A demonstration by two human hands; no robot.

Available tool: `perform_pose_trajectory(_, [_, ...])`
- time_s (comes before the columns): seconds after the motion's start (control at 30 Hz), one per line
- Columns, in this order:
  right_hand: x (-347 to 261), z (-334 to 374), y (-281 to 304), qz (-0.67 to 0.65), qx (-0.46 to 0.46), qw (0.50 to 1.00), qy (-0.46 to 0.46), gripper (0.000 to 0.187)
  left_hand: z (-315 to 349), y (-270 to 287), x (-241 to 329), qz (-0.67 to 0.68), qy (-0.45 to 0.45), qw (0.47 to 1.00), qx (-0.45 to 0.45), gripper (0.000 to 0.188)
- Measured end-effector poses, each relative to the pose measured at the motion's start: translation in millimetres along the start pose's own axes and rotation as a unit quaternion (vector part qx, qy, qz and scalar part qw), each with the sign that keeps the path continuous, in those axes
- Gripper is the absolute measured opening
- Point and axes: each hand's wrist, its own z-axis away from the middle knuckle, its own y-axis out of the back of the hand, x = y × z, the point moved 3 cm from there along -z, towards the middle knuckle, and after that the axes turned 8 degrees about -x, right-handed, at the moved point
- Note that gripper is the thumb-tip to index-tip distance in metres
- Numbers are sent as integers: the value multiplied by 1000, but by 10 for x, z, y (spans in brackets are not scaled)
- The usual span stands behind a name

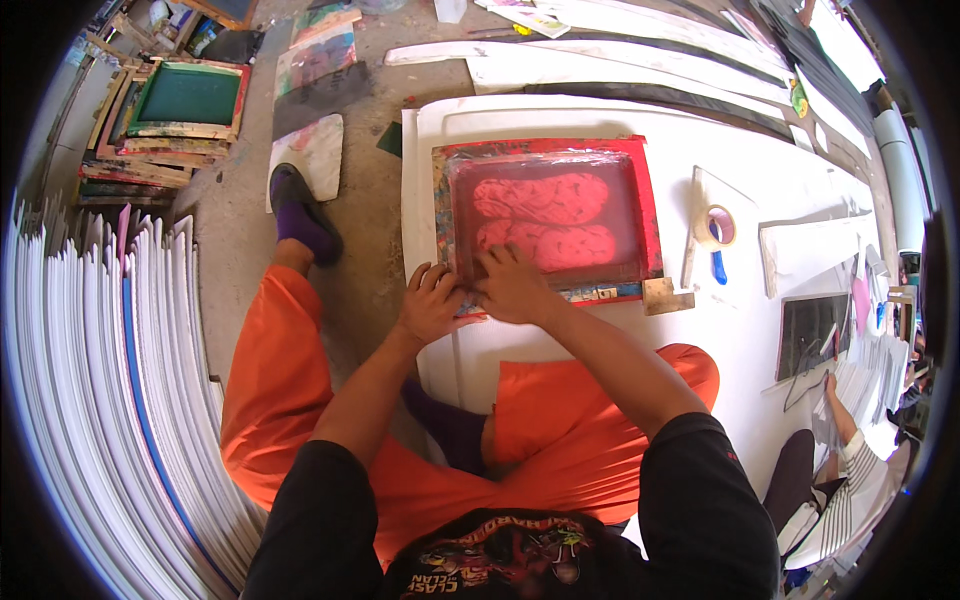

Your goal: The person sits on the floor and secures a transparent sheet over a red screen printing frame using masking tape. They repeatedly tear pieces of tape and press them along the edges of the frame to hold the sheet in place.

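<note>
A screen printing frame (650, 215) with red and wooden edges lies before me, its mesh showing two pink sole-shaped patches (545, 197). Shiny clear film or tape runs along its inner far edge. At the near left corner, my left hand (433, 303) has bent fingers closed over the rim. Close beside it, my right hand (515, 285) reaches over the near edge with curled fingers low on the mesh. Whatever lies between the right fingertips is hidden. Both hands nearly touch each other.
A tape roll (718, 226) and a blue-handled tool (719, 267) lie right of the frame on the white board (600, 335). A wooden block (667, 297) sits by its near right corner. Stacked sheets (90, 350) stand left. Another person's arm (842, 410) shows at right.
</note>
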Motion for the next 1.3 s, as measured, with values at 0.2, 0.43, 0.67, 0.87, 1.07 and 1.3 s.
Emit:
perform_pose_trajectory(0.2, [-145,181,-73,-122,3,989,-80,50,83,15,9,41,15,999,0,53])
perform_pose_trajectory(0.43, [-81,131,-40,-113,-41,990,-71,56,-21,41,-1,3,-2,999,-39,55])
perform_pose_trajectory(0.67, [191,509,146,-93,-59,985,-131,61,-126,115,40,-18,9,999,-36,59])
perform_pose_trajectory(0.87, [711,952,361,-66,-122,966,-216,54,-56,61,8,-12,13,1000,-12,63])
perform_pose_trajectory(1.07, [1082,1496,572,45,-133,963,-231,55,-74,77,27,-18,15,999,-25,65])
perform_pose_trajectory(1.3, [1365,1954,750,96,-112,957,-249,54,-78,99,80,-28,34,997,-62,67])
